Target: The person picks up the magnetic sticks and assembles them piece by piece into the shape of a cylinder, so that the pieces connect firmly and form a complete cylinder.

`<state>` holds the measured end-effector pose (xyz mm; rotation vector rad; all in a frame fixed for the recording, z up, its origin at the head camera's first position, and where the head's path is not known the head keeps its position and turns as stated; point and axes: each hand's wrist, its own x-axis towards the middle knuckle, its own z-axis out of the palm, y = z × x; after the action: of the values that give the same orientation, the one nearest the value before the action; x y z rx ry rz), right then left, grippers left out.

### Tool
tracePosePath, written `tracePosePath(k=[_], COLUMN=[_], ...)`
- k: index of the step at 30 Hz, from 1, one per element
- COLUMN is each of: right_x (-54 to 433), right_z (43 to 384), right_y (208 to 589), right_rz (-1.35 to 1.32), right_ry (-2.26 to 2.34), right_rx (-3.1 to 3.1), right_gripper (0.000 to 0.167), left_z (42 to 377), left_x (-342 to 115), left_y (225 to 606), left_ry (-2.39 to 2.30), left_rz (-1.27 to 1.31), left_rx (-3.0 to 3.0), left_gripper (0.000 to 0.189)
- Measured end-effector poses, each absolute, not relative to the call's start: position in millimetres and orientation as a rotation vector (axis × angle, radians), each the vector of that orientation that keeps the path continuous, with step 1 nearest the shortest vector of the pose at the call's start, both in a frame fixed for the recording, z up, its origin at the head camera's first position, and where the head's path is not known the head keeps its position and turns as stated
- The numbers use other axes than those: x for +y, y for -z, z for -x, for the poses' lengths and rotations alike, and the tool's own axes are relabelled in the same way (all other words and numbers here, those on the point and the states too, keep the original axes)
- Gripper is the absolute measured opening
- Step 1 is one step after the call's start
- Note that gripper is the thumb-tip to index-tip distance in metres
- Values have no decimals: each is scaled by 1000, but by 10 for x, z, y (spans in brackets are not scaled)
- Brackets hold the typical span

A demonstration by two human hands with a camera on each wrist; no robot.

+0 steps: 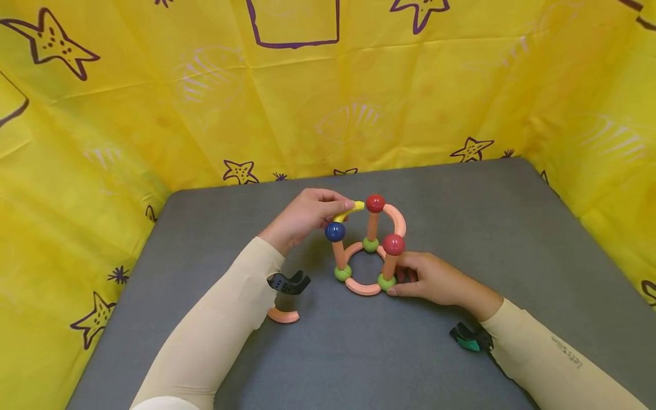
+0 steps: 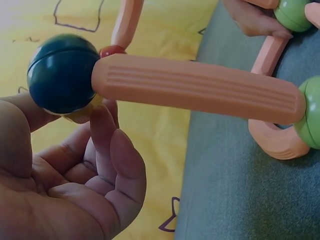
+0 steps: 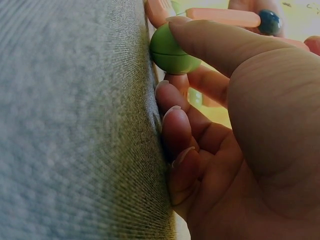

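A toy frame of balls and rods stands on the table, with a ring of green balls and curved orange rods at its base. Upright orange rods carry a blue ball (image 1: 335, 232), a far red ball (image 1: 376, 203) and a near red ball (image 1: 394, 244). My left hand (image 1: 307, 215) pinches a curved yellow rod (image 1: 357, 206) between thumb and fingers. One end of that rod is at the blue ball; the other points at the far red ball. Low on the right, my right hand (image 1: 435, 278) holds the near green ball (image 3: 172, 55) between thumb and fingers.
A loose curved orange rod (image 1: 284, 316) lies on the grey table (image 1: 359, 353), partly behind the left forearm. A curved orange rod (image 1: 396, 219) joins the two red balls. Yellow patterned cloth (image 1: 287, 114) hangs around the back and sides.
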<state>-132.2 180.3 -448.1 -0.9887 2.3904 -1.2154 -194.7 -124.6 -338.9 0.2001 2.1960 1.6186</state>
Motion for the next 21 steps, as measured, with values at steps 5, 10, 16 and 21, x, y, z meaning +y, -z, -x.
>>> tracePosePath(k=[5, 10, 16, 21], right_x=[1796, 1783, 1782, 1794], right_z=[1318, 1312, 1308, 1306], right_y=[4478, 4465, 4456, 4461], right_rz=[1009, 1002, 985, 989], right_ry=[1222, 1223, 1214, 1212], right_rx=[2392, 2388, 2396, 2398], right_gripper=[26, 26, 26, 25], left_z=[1929, 1903, 1845, 1703], left_x=[-1228, -1288, -1458, -1664], left_y=[3391, 3387, 3407, 3412], left_ry=[-1626, -1618, -1641, -1668], left_rz=[-182, -152, -127, -120], left_rx=[2197, 2221, 2241, 2268], left_gripper=[28, 34, 33, 35])
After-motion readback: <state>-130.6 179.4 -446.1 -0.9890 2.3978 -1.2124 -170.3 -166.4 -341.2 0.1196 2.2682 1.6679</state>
